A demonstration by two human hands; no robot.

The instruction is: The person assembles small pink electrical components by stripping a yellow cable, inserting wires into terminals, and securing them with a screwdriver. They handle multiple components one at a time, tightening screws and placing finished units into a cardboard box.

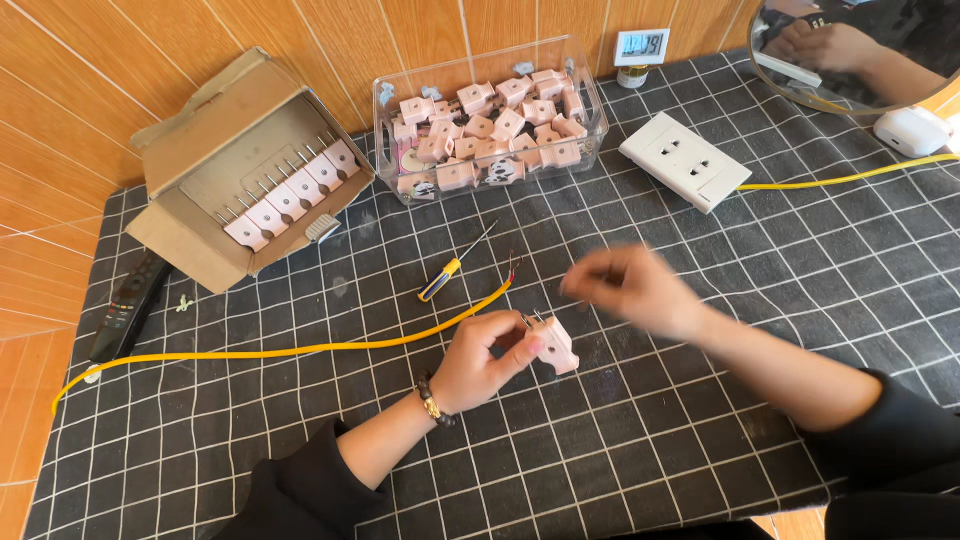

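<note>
Black grid-patterned mat [700, 420] against a wood-panel wall. Pink plug [553, 343] sits mid-mat, pinched in the left hand [478, 362], prongs up. Right hand [630, 290] hovers just above it, blurred; cannot tell if it grips anything. Looks like the plug is mid-assembly; next move likely needs the screwdriver [452, 266] or the yellow cable [300, 350] nearby. Clear bin of plugs [490, 120] behind.
</note>
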